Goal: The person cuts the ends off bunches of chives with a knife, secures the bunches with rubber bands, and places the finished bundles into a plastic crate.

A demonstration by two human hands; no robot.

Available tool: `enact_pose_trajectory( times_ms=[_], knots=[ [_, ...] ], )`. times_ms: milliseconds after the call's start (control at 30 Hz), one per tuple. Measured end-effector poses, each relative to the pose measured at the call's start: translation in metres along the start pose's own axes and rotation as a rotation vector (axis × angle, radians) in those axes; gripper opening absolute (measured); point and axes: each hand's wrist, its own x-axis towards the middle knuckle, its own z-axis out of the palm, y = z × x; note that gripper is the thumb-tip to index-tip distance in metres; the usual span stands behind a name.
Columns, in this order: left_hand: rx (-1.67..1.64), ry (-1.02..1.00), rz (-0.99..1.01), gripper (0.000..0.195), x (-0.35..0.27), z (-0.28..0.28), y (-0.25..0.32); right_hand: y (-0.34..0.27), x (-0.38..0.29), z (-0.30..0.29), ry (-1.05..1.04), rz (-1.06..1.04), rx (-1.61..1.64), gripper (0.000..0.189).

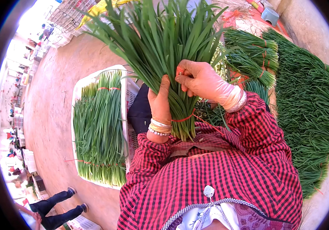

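A bunch of green garlic chives (pixel 164 54) stands in front of my chest, leaves fanning away from me and cut stems towards me. A red tie (pixel 183 118) circles its lower part, and a loose end trails right over the checked garment. My left hand (pixel 161 100), in a thin glove, grips the bunch's left side with the thumb on top. On the upper right side, my gloved right hand (pixel 203 82) has its thumb and forefinger pinched together at the leaves. A small pale leaf piece (pixel 180 73) shows between those fingertips; its full length cannot be made out.
A white plastic crate (pixel 125 95) of tied chives (pixel 101 115) stands at my left. More tied bunches (pixel 250 57) and a long chive pile (pixel 308 115) lie at right. A blue-grey stool (pixel 270 16) is at the far right; a person's legs (pixel 61 205) show lower left.
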Motion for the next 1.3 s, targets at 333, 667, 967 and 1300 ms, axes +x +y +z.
enact_pose_trajectory(
  times_ms=[333,667,967,1300],
  knots=[
    [0.131,-0.004,0.061,0.027,0.003,0.005,0.002,-0.047,0.003,-0.098,0.406,-0.319,0.032,0.016],
    [-0.004,0.202,0.172,0.047,0.027,-0.007,0.048,0.003,-0.064,-0.147,0.698,-0.315,-0.133,0.020],
    [0.403,-0.377,0.169,0.054,0.015,0.065,0.033,0.062,-0.019,0.009,0.189,-0.154,0.034,0.076],
    [0.350,-0.449,-0.315,0.043,0.052,0.002,-0.005,0.089,-0.032,-0.013,0.113,-0.113,0.316,0.071]
  ],
)
